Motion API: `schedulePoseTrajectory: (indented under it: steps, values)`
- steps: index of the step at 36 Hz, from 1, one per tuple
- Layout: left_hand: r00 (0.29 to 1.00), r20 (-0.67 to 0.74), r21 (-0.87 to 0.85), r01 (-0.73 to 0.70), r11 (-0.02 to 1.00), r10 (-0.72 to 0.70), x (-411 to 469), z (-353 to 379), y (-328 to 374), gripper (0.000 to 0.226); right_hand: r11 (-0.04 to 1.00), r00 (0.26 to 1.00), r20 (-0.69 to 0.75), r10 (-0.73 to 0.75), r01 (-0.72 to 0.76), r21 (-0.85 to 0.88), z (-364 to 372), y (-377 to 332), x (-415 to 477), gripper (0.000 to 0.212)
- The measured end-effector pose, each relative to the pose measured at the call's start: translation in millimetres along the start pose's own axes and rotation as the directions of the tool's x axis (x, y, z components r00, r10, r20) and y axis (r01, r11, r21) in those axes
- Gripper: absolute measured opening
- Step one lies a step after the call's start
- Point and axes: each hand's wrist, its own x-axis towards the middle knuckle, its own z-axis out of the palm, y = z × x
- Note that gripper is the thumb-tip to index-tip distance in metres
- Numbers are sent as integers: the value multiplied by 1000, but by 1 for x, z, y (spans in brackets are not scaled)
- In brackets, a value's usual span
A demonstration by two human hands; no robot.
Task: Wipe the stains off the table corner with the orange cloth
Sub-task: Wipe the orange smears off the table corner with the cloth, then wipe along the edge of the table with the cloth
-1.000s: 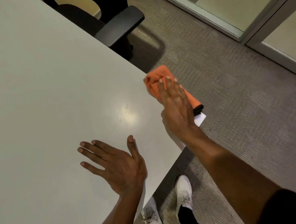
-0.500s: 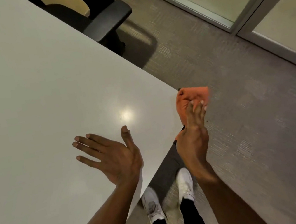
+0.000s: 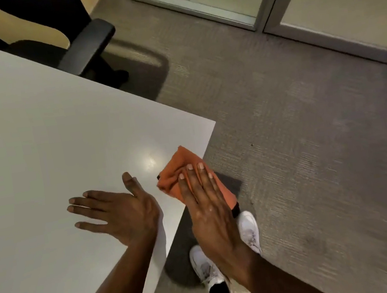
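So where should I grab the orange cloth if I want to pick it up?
Probably the free bunched corner of the orange cloth beyond the right hand, coming from above on the table side. The rest is pinned under flat fingers or hangs over the edge.

We have one view only — a head-worn wide-angle camera looking steeply down, close over the table corner, with carpeted floor and our own shoes below.
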Motion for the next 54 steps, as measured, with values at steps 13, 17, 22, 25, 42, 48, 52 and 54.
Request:
schedulePoseTrajectory:
  steps: [13, 17, 22, 25, 42, 48, 52, 54]
  values:
    - [998, -49, -16, -32, 999, 31, 2, 8, -1, 121, 883, 982, -77, 171, -118, 455, 1, 9, -19, 66]
    - [956, -49, -53, -292, 955, 289, -16, 9, -9, 99, 151, 731, 348, 587, -521, 840, -4, 37, -35, 61]
    - [806, 54, -165, -575, 801, 589, -66, -5, 19, 90, -424, 529, 613, 587, -444, 789, 17, 86, -54, 65]
    - [705, 62, -220, -681, 698, 707, -70, -8, 42, 77, -500, 531, 609, 589, -353, 791, 21, 104, -53, 55]
    - [595, -131, -136, -803, 580, 793, -24, 4, 57, 45, -463, 650, 439, 620, -148, 874, 30, 82, 56, 55]
    - [602, -115, -148, -797, 585, 790, -23, 5, 57, 40, 91, 758, 112, 643, -221, 971, 34, 57, 32, 58]
    - [606, -107, -148, -794, 590, 789, -22, 7, 57, 37, 264, 783, -4, 622, -204, 943, 38, 42, 9, 56]
    - [605, -104, -143, -794, 590, 789, -20, 7, 56, 35, 321, 804, -28, 594, -205, 924, 40, 39, 14, 67]
